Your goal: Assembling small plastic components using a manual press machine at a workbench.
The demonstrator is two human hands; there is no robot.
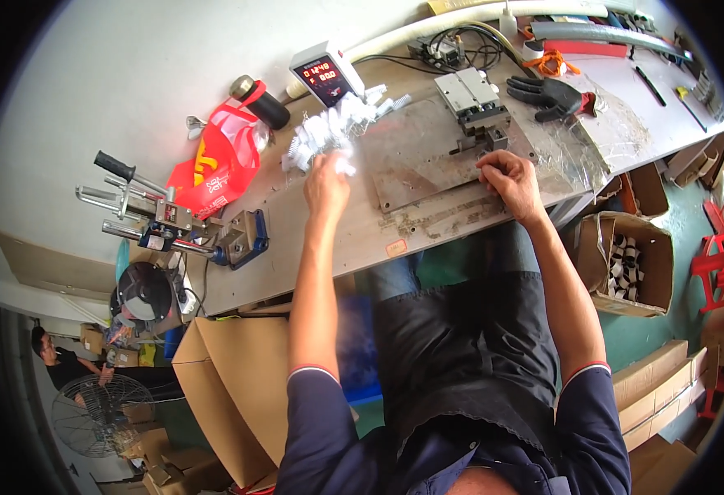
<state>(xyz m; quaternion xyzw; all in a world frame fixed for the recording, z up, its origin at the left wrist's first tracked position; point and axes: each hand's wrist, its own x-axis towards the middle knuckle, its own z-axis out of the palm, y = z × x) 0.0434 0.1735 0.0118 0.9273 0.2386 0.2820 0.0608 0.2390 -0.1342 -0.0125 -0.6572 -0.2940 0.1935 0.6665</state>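
Workbench [312, 247]: left hand [326, 183] fingers buried in white parts [329, 132], grip unclear; right hand [509, 177] curled, contents hidden.

Both bare arms stretched forward over the workbench [296, 247]

The left hand [327, 183] lies palm down on the bench top, knuckles up, its fingers curled forward and closed at the bench's far-left part. The right hand [509, 177] rests nearer the bench's middle, well apart from the left, fingers bent under in a loose fist, wrist slightly turned inward. Both forearms run back from the bench's near edge to dark short sleeves.
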